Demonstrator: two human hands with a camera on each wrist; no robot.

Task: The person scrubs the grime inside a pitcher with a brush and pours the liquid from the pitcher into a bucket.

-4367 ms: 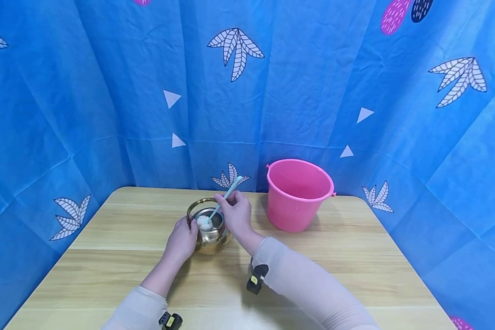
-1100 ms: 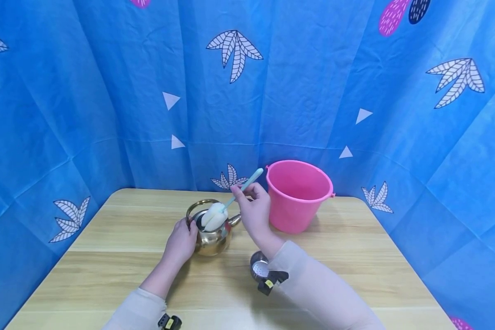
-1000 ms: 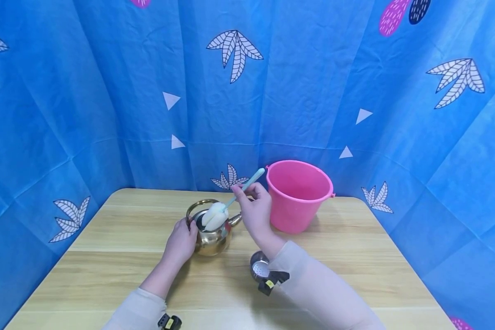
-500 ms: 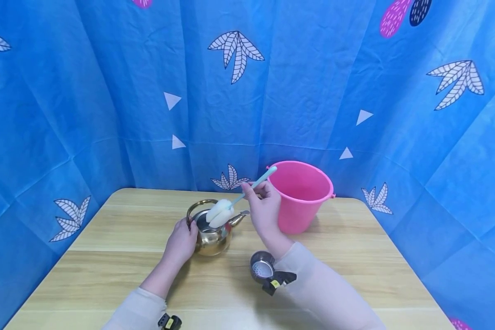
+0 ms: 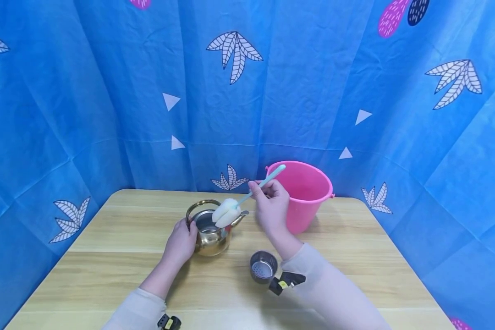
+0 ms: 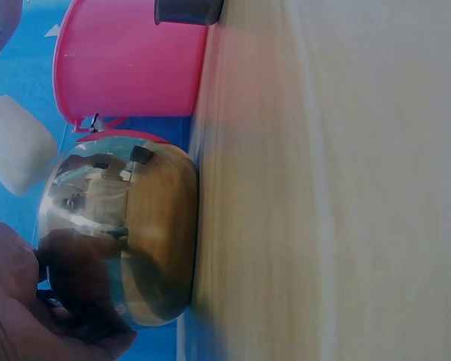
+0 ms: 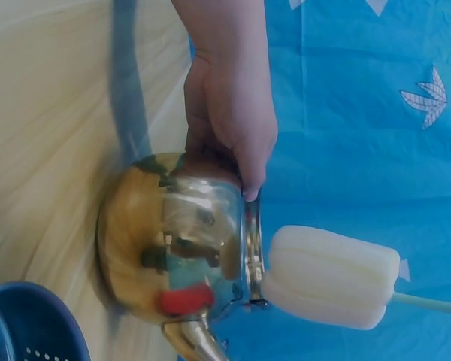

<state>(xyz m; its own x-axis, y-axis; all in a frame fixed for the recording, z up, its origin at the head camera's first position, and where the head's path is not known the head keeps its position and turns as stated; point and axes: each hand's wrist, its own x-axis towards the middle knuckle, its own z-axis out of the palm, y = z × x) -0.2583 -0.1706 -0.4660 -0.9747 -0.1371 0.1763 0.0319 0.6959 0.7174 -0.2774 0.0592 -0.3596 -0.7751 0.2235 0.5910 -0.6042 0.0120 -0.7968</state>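
A shiny gold-coloured metal kettle [image 5: 211, 245] stands upright and lidless on the table, its spout pointing right. My left hand [image 5: 181, 240] grips it on the left side, where the arched handle meets the body. My right hand [image 5: 273, 208] pinches the pale green stick of a bottle brush with a white sponge head [image 5: 227, 213]. That head is tilted down to the left, over the right edge of the kettle's mouth. In the right wrist view the sponge [image 7: 331, 278] is clear of the kettle's inside, close by its rim.
Behind my right hand stands a pink bucket [image 5: 307, 213]. A small metal strainer basket [image 5: 263, 267] with a perforated bottom lies near my right wrist. Blue patterned cloth [image 5: 222, 114] hangs around the wooden table [image 5: 107, 275].
The sponge brush has come up out of the kettle and moved right with my right hand. The strainer basket, earlier hidden by my right arm, now shows. My left hand keeps its grip.
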